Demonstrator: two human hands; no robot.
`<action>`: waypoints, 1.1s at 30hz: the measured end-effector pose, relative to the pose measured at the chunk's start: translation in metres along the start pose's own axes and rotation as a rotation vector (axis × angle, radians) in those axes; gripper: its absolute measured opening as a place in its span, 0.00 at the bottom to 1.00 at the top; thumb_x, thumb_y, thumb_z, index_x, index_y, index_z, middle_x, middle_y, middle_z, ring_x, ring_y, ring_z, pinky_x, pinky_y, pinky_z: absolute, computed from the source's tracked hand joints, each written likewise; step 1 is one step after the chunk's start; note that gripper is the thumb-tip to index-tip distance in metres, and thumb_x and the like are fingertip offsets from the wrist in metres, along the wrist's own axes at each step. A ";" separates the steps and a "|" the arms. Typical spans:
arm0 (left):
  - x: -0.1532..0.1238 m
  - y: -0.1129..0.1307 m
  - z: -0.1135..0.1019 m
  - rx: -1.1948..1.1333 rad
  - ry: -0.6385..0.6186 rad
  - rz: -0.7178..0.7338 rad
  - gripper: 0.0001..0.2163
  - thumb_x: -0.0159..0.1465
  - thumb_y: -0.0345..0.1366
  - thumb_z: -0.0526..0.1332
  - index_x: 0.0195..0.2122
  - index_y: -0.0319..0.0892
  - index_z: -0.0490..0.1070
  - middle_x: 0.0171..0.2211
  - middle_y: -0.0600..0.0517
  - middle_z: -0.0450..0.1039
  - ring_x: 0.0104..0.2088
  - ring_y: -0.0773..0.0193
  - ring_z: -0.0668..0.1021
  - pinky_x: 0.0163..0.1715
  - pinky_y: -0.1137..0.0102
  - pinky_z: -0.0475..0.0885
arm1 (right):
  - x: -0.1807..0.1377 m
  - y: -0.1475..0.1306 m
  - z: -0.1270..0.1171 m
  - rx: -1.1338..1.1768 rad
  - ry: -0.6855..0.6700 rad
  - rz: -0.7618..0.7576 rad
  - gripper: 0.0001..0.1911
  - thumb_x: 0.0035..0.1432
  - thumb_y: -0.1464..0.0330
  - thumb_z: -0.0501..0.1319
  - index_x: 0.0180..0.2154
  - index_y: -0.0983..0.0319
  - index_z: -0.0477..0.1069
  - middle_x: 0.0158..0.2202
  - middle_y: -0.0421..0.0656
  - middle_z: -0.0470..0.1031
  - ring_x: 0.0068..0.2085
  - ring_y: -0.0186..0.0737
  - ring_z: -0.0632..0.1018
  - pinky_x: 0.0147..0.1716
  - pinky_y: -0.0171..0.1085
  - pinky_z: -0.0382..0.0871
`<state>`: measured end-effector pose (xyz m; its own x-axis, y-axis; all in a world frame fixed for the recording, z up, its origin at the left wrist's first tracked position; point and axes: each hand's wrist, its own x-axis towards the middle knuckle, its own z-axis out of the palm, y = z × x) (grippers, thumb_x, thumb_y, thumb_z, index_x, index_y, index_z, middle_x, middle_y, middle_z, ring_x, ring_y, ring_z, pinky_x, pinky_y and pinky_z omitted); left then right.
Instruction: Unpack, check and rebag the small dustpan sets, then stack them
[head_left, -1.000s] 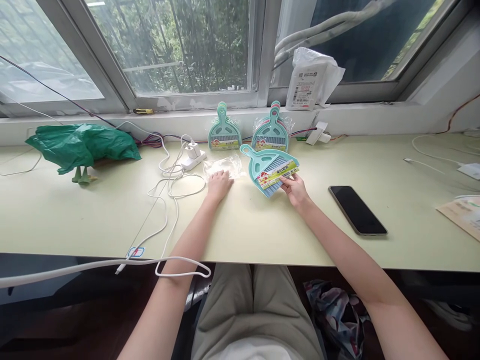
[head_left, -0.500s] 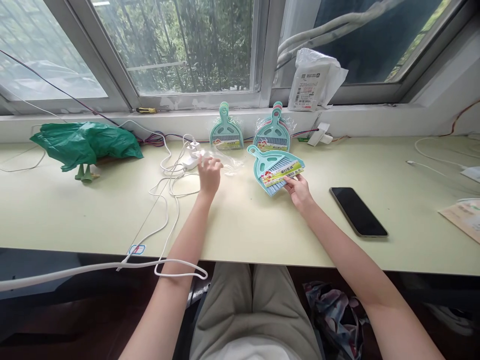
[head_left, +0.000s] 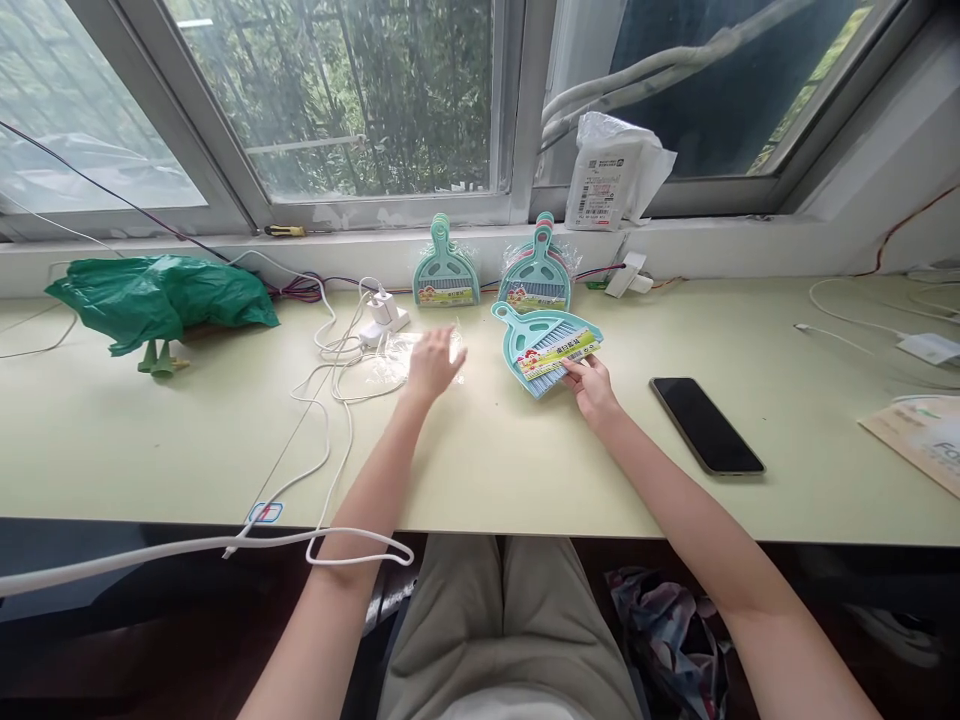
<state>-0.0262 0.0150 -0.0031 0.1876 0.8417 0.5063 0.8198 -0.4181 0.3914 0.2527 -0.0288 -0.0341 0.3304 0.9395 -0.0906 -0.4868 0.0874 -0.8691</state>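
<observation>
Right hand (head_left: 590, 388) gripping dustpan (head_left: 516, 349), brush (head_left: 546, 381) part-hidden

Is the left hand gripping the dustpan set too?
No, only the right hand grips the dustpan set; the left hand is apart from it, by the clear plastic.

The dustpan (head_left: 512, 352) looks smooth plastic, the wrapper (head_left: 397, 352) glossy clear film, the tabletop (head_left: 517, 470) smooth and faintly shiny.

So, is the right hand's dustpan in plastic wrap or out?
Out, it appears: no film shows around the dustpan in the right hand, while clear plastic lies separately on the desk by the left hand.
</observation>
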 end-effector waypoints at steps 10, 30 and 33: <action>-0.005 -0.002 -0.025 0.721 -0.399 -0.059 0.16 0.56 0.21 0.53 0.39 0.39 0.76 0.33 0.43 0.77 0.43 0.50 0.77 0.61 0.48 0.51 | 0.001 -0.001 -0.002 0.001 0.031 0.007 0.16 0.48 0.80 0.64 0.39 0.60 0.70 0.35 0.39 0.80 0.36 0.36 0.82 0.38 0.35 0.81; -0.014 0.044 0.051 -1.149 -0.236 -0.672 0.12 0.66 0.40 0.55 0.46 0.42 0.68 0.40 0.50 0.74 0.37 0.63 0.76 0.42 0.66 0.72 | -0.007 0.004 0.014 -0.132 -0.242 0.225 0.06 0.63 0.76 0.56 0.39 0.65 0.70 0.35 0.46 0.81 0.33 0.35 0.82 0.37 0.35 0.80; -0.007 0.032 0.051 -1.113 -0.114 -0.703 0.09 0.66 0.39 0.54 0.41 0.41 0.69 0.37 0.51 0.74 0.38 0.64 0.75 0.44 0.68 0.70 | 0.002 -0.001 0.009 -0.133 -0.157 0.270 0.09 0.67 0.74 0.52 0.39 0.68 0.70 0.31 0.49 0.81 0.31 0.37 0.82 0.34 0.34 0.79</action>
<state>0.0262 0.0131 -0.0333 -0.0036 0.9941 -0.1080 -0.1086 0.1070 0.9883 0.2470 -0.0241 -0.0288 0.0705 0.9631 -0.2597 -0.4266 -0.2062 -0.8806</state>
